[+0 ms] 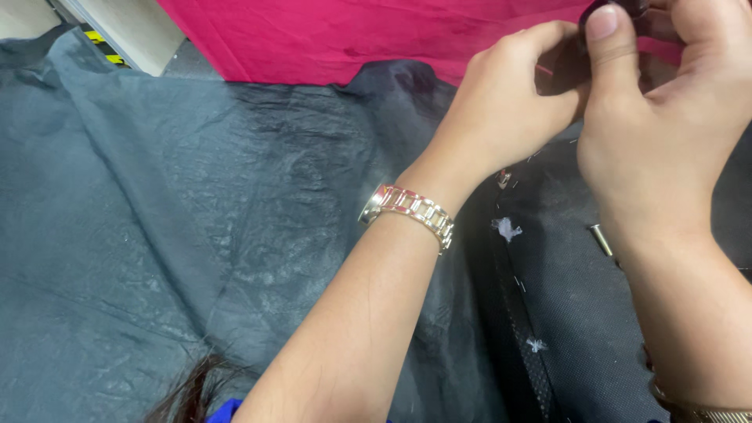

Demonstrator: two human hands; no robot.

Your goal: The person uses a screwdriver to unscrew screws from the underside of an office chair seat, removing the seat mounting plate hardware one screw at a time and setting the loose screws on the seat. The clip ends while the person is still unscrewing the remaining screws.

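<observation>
One small dark round object [619, 8] sits at the very top edge of the view, pinched between your two hands, and most of it is hidden by your fingers, so you cannot tell what kind of thing it is. Your right hand [666, 117] closes on the object from below and from the right, thumb pressed up against its near face. Your left hand [517, 94] meets the object from the left, fingers curled in and touching the right hand. Below the object, on your left wrist, lies a metal link watch [409, 211]. Below and right of the object, a small brass-coloured cylinder [601, 239] rests on the dark grey fabric [157, 235] just beside your right wrist, with a few white fluff scraps [507, 228] nearby. Left of the object, a pink cloth [352, 35] covers the far side.
</observation>
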